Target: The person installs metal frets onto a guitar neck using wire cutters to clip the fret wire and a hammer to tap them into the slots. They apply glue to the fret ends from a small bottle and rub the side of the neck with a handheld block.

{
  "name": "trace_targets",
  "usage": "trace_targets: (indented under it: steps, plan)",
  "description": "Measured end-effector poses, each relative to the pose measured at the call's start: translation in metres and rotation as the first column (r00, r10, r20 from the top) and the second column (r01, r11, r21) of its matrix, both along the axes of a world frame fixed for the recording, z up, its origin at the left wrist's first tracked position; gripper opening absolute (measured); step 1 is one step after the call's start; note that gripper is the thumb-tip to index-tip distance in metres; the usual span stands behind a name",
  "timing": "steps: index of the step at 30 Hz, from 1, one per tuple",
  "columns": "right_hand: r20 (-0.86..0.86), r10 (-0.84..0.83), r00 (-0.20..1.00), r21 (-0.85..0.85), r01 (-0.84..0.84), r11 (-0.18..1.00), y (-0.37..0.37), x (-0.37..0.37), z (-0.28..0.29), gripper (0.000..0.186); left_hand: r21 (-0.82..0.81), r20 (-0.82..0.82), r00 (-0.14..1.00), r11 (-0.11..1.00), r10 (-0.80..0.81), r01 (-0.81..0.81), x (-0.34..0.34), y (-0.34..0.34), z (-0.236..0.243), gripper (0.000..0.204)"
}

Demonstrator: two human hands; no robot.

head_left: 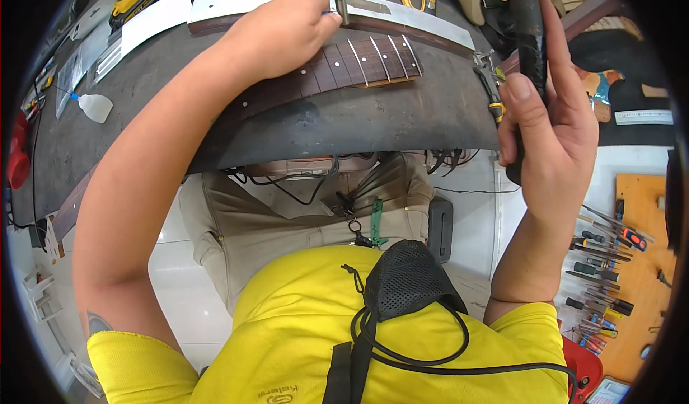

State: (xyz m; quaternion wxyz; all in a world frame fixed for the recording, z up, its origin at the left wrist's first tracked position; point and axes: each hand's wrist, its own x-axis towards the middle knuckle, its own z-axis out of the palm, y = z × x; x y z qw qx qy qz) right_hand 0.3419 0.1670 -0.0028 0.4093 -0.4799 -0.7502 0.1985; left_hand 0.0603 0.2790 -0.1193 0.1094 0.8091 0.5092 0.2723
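Observation:
My left hand (291, 34) is closed on a small metal cylindrical tool (341, 9), above a pale straight bar (416, 18). Just below my left hand, and partly hidden by my arm, lies a dark guitar fretboard (323, 70) with dot inlays and several metal fret wires at its right end. My right hand (545, 124) grips the black handle of a hammer (531, 31), held upright beside the bench's right part. Pliers with yellow-and-black handles (495, 110) lie just left of that hand.
The dark bench (129, 153) holds a white squeeze bottle (95, 106), a cordless power tool (125, 2), white sheets and guitar parts. A wooden board (646, 203) with many files and hand tools is at lower right. Cables hang under the bench; a red stool (581, 368) is behind my right arm.

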Motion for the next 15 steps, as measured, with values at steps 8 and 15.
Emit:
trace_targets:
  steps: [8, 15]
  plan:
    - [0.027, -0.038, 0.999, -0.160, 0.042, 0.986, -0.003, -0.001, -0.002, 0.066, 0.146, -0.190, 0.981, 0.987, -0.033, 0.062, 0.002, -0.010, -0.011, 0.032]
    - [0.032, 0.052, 0.998, -0.094, -0.048, 0.994, 0.012, -0.002, -0.008, 0.065, 0.216, -0.269, 0.963, 0.975, 0.004, 0.056, 0.007, -0.009, -0.011, 0.032]
